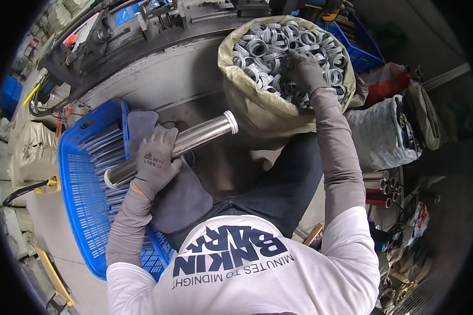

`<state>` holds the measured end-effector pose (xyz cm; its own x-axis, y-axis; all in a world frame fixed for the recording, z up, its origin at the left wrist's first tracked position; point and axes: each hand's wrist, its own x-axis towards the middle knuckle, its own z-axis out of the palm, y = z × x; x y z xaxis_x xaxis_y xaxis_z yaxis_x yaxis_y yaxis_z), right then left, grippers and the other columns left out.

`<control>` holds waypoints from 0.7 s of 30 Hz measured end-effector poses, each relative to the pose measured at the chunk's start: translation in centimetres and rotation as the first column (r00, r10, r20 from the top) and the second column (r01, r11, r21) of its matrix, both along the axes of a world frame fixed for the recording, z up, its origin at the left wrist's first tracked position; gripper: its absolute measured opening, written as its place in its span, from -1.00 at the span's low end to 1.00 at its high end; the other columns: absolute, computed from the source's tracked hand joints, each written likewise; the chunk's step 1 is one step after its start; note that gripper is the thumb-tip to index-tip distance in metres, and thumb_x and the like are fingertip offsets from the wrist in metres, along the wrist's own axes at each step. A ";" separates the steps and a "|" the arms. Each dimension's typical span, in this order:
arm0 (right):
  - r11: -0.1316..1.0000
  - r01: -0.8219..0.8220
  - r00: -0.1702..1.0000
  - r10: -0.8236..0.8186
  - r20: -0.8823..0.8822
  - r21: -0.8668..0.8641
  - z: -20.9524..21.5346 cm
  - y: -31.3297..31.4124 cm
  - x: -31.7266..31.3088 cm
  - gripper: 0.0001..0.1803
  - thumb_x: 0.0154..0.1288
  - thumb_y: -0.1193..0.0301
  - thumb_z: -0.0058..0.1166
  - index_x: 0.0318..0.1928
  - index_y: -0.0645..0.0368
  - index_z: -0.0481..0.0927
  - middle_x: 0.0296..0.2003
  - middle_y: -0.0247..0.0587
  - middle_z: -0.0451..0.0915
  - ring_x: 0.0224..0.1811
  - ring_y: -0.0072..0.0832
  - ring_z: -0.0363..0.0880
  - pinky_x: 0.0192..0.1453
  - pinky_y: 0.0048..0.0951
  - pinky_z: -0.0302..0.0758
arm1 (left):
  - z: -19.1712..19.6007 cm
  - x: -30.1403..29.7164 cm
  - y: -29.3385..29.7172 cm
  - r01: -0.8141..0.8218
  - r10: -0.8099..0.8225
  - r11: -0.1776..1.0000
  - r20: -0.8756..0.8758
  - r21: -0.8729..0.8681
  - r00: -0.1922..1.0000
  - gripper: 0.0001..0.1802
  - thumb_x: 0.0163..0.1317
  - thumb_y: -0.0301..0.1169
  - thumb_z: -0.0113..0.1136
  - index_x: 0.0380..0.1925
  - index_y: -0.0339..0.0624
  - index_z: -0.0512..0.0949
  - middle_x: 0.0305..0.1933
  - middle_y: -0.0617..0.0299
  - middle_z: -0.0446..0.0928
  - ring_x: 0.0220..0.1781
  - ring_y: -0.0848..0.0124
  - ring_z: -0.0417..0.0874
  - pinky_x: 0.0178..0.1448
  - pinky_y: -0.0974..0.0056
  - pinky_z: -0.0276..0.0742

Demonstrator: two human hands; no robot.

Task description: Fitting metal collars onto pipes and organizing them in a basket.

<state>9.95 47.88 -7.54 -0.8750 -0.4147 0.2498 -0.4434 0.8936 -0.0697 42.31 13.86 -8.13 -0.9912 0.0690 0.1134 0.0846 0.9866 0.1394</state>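
My gloved left hand [157,160] is closed around a shiny metal tube [205,135], which slants up to the right across my lap. Each end of the tube carries a pale ring-shaped collar [230,122]. My right hand [306,69], in a grey glove, reaches down into a large woven sack [257,107] heaped with grey rings [257,47]. Its fingers are bent in among the rings and their tips are partly hidden, so whether they grip one cannot be made out.
Left of my lap stands a blue plastic basket [84,210] with several metal tubes [102,149]. A long machine bench [157,39] runs behind it. Beyond the sack is a blue crate [365,52]; more tubes [378,186] lie stacked at right beside a plastic-wrapped bundle [381,131].
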 end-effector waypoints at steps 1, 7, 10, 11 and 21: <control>0.999 -0.021 1.000 0.021 0.007 0.024 -0.5 0.3 -0.4 -0.27 0.21 0.16 0.43 0.38 0.05 0.55 0.21 -0.01 0.63 0.25 0.05 0.59 0.40 -0.06 0.50 | 0.1 0.0 0.0 0.012 -0.011 1.000 -0.014 0.012 1.000 -0.25 -0.08 -0.33 0.43 0.22 -0.17 0.47 0.05 0.02 0.60 0.17 0.05 0.62 0.23 -0.01 0.50; 0.874 -0.214 0.976 0.172 -0.134 -0.436 1.3 0.5 5.1 -0.22 0.16 0.47 0.51 0.42 0.15 0.52 0.20 -0.11 0.65 0.13 -0.24 0.69 0.22 -0.34 0.64 | 0.9 0.4 -0.6 0.060 -0.057 0.996 -0.054 0.072 0.997 -0.28 -0.07 -0.34 0.40 0.20 -0.19 0.48 0.04 0.00 0.59 0.16 0.03 0.62 0.24 -0.02 0.50; 0.472 -0.257 0.926 0.369 -0.075 -0.843 1.1 0.3 6.6 -0.20 0.12 0.34 0.63 0.35 0.31 0.55 0.15 -0.12 0.67 0.13 -0.44 0.67 0.21 -0.41 0.62 | 1.2 0.0 -0.5 0.051 -0.051 0.995 -0.002 0.085 0.999 -0.30 -0.06 -0.36 0.36 0.20 -0.19 0.50 0.06 -0.03 0.58 0.17 -0.02 0.60 0.25 -0.04 0.48; 0.473 -0.256 0.928 0.365 -0.077 -0.843 1.3 0.4 7.2 -0.20 0.12 0.34 0.63 0.35 0.31 0.55 0.15 -0.12 0.67 0.13 -0.44 0.67 0.21 -0.41 0.62 | 1.3 -0.1 -0.4 0.038 -0.041 0.995 0.029 0.092 0.999 -0.32 -0.06 -0.39 0.33 0.19 -0.19 0.51 0.07 -0.05 0.58 0.18 -0.05 0.58 0.27 -0.06 0.46; 0.882 -0.333 0.943 0.310 -0.121 -0.332 3.0 -1.0 12.4 -0.23 0.10 0.36 0.53 0.36 0.17 0.55 -0.02 -0.02 0.63 -0.08 -0.08 0.64 0.02 -0.17 0.60 | 4.7 -6.5 -5.2 0.002 -0.021 0.995 -0.181 -0.104 0.983 -0.39 0.15 -0.31 0.32 0.25 -0.19 0.50 0.08 -0.07 0.61 0.15 -0.07 0.61 0.23 -0.09 0.49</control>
<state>22.37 46.85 -4.50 -0.6859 -0.5490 0.4776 -0.7160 0.6263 -0.3084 35.84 8.69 -3.46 -0.9537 0.1010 0.2832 0.1107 0.9937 0.0185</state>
